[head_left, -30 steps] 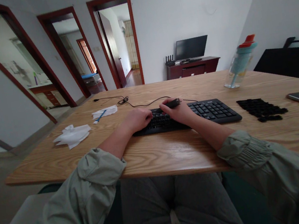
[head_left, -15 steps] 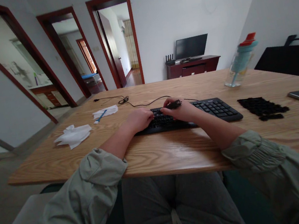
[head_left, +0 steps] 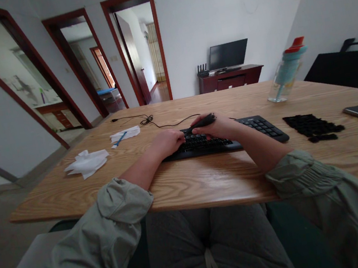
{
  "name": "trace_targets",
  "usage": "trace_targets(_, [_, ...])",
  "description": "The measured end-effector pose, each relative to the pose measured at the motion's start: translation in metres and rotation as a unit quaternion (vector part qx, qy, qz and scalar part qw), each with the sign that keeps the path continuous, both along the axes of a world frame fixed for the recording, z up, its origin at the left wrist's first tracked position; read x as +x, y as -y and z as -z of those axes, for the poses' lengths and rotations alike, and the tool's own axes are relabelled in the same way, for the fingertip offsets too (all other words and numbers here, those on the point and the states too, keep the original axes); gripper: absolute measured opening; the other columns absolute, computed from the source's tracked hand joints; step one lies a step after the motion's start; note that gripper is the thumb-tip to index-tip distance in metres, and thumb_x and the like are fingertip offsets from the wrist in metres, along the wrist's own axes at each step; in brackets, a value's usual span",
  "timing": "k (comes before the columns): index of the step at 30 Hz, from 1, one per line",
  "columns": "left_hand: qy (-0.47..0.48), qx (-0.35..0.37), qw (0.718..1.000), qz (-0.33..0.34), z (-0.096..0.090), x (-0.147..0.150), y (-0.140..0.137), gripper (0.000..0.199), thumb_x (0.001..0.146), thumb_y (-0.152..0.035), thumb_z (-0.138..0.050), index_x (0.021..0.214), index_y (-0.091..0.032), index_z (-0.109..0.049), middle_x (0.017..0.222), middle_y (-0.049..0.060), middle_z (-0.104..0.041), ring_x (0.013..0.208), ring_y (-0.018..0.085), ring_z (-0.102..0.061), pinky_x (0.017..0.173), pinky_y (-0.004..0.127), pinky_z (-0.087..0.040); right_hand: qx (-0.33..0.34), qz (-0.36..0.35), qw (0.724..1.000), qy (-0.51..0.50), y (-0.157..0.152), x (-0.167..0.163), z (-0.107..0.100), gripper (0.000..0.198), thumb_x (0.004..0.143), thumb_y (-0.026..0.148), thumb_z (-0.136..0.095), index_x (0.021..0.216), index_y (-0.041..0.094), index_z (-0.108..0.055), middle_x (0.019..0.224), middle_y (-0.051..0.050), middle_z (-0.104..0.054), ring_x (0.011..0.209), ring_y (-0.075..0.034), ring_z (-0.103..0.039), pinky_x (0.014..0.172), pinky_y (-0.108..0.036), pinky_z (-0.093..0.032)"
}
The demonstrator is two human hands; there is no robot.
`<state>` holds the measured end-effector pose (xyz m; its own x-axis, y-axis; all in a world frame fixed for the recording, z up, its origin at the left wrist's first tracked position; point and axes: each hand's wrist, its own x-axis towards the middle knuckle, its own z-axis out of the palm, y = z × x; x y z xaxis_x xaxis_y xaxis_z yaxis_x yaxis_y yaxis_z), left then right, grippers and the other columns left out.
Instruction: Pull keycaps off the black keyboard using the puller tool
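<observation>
Tilted up more since the earlier frame: black-handled tool (head_left: 205, 121), pinched in right hand (head_left: 224, 126), over the computer keyboard (head_left: 201, 141) on the wooden table (head_left: 193, 179). Left hand (head_left: 167, 142) bunched at the keys' left part; cannot tell whether gripping. Probably light, stiff computer keyboard, best steadied by its end edges.

A long black keyboard (head_left: 201, 145) lies flat and lengthwise across the middle of the frame, its number pad toward the right, with a black handheld tool (head_left: 205, 122) slanting above it, thick end toward the upper right.
</observation>
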<state>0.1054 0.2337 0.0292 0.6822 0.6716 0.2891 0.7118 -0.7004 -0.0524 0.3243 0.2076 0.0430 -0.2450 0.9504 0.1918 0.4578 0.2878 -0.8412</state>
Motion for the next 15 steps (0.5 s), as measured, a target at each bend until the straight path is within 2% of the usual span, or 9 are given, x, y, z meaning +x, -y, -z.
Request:
trace_targets(5, [0.071, -0.011, 0.996, -0.044, 0.003, -0.003, -0.008, 0.022, 0.082, -0.041, -0.066, 0.085, -0.019, -0.065, 0.082, 0.004, -0.069, 0.073, 0.018, -0.060, 0.063, 0.028, -0.041, 0.038, -0.017, 0.999, 0.018, -0.010, 0.000, -0.004, 0.024, 0.078, 0.035, -0.071, 0.095, 0.019, -0.075, 0.064, -0.002, -0.066, 0.049, -0.012, -0.051, 0.046, -0.026, -0.042])
trace_targets(12, [0.171, -0.083, 0.981, -0.035, -0.003, -0.011, -0.014, 0.029, 0.083, -0.032, -0.061, 0.107, -0.018, -0.068, 0.090, 0.003, -0.071, 0.078, 0.016, -0.062, 0.074, 0.027, -0.047, 0.060, -0.005, 0.997, 0.048, -0.016, -0.002, -0.004, 0.023, 0.079, 0.036, -0.071, 0.095, 0.020, -0.075, 0.071, -0.003, -0.068, 0.053, -0.013, -0.053, 0.048, -0.028, -0.043])
trace_targets(15, [0.198, -0.106, 0.974, -0.001, -0.006, -0.006, -0.015, 0.038, 0.084, -0.036, -0.060, 0.116, -0.019, -0.068, 0.093, 0.003, -0.071, 0.075, 0.013, -0.060, 0.071, 0.026, -0.047, 0.056, -0.025, 0.997, 0.044, -0.021, -0.006, -0.003, 0.026, 0.080, 0.035, -0.070, 0.098, 0.018, -0.075, 0.071, -0.002, -0.067, 0.054, -0.013, -0.051, 0.048, -0.028, -0.041])
